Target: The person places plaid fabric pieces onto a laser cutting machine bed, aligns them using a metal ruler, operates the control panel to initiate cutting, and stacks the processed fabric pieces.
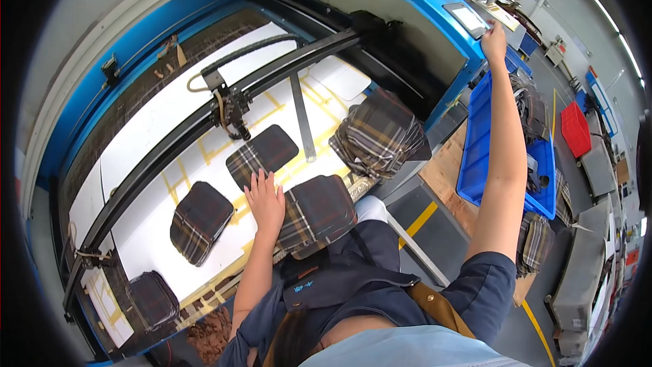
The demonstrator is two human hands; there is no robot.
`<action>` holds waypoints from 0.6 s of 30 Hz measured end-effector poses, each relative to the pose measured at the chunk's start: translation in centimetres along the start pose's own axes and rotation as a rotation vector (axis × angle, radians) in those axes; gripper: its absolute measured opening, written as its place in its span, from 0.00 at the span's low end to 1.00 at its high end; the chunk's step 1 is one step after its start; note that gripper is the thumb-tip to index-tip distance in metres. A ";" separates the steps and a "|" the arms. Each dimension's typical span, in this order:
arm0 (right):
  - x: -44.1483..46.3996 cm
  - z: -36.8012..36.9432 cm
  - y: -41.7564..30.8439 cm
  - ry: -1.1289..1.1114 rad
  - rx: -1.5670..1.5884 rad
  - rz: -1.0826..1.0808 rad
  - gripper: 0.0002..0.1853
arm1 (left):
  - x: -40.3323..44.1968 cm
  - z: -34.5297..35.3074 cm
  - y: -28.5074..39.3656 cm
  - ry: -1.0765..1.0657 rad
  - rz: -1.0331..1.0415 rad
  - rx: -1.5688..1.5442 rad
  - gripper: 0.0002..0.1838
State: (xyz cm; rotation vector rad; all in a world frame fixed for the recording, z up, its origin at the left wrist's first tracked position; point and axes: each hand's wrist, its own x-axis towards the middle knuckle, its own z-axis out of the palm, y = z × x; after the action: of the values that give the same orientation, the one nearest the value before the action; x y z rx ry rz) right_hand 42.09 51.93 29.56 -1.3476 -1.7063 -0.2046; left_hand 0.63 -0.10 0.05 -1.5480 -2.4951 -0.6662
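My left hand [265, 205] lies spread, palm down, at the lower edge of a plaid fabric piece [262, 154] on the white bed of a blue machine. Right beside it is a stack of plaid pieces [318, 209]. A smaller plaid stack [202, 221] sits to the left, and a dark one [154, 298] lies at the far lower left. A taller pile [380, 129] stands to the right. My right hand [495, 39] reaches out at the upper right, at the edge of the machine's control panel [466, 19]; its fingers are too small to make out clearly.
A black gantry rail [163, 146] with a cutting head [231, 110] crosses the bed above the pieces. Under my right arm stands a blue crate [474, 156] with fabric in it. A red bin [574, 129] and grey tables are farther right.
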 end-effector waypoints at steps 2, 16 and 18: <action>1.2 0.1 0.9 -0.130 -0.103 0.057 0.21 | 0.0 0.1 0.0 0.002 -0.001 -0.010 0.24; 2.9 1.4 2.9 -0.164 -0.104 0.168 0.24 | 0.5 -1.3 0.8 0.260 0.088 -0.305 0.15; 4.0 3.6 6.6 -0.041 -0.073 0.155 0.24 | 0.5 -2.0 0.9 0.288 0.110 -0.387 0.13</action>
State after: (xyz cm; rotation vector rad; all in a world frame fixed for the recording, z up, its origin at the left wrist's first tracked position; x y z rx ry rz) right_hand 45.73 59.50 27.90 -1.5407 -1.6323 -0.1532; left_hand 0.94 -0.16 2.25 -1.5513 -2.1411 -1.3105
